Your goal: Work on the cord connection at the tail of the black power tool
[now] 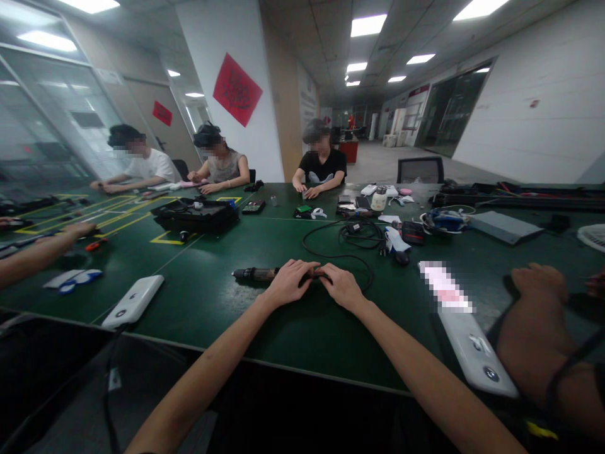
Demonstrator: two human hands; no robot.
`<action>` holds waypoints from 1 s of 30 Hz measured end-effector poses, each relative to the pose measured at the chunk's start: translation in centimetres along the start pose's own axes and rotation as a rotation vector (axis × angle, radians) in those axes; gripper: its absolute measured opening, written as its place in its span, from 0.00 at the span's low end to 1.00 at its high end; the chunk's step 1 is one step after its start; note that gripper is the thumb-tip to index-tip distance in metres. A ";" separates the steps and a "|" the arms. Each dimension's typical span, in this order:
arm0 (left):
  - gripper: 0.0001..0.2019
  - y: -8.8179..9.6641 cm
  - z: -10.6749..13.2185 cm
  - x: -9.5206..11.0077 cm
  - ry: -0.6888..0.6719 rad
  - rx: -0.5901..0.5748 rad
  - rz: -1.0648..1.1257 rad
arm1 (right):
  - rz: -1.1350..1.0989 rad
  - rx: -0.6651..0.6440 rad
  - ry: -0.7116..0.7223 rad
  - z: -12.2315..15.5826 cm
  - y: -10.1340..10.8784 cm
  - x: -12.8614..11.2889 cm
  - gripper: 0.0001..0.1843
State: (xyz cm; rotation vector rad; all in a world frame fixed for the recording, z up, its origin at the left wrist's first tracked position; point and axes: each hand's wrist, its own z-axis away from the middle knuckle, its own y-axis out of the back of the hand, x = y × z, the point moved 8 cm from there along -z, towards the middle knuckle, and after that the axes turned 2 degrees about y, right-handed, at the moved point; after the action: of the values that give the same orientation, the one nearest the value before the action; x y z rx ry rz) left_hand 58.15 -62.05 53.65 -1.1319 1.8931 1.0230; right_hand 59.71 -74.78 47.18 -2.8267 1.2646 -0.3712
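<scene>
A corded electric screwdriver, dark with a brownish body, lies on the green table with its tip pointing left. My left hand is closed round its rear end. My right hand pinches the power cord where it meets the tool; my fingers hide the joint itself. Fingertips of both hands nearly touch. From there the black cord loops away to a coil farther back on the table.
White power-bank-like devices lie at left and right. A black tray stands back left, near a mouse and cluttered parts back right. Co-workers sit opposite; a co-worker's forearm rests close on my right, another reaches in at left.
</scene>
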 end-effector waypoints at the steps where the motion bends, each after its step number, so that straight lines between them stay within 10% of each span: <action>1: 0.25 0.0 0.0 0.0 -0.002 -0.001 0.004 | 0.000 0.000 0.000 0.0 0.0 0.0 0.12; 30: 0.29 0.2 0.0 -0.1 -0.002 -0.010 0.044 | -0.012 -0.013 -0.016 -0.1 -0.1 0.1 0.12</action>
State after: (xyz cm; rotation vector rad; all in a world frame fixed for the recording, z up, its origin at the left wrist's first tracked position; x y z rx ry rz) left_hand 58.02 -61.94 53.72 -1.0993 1.9213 1.0581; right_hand 59.80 -74.79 47.26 -2.8435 1.2523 -0.3417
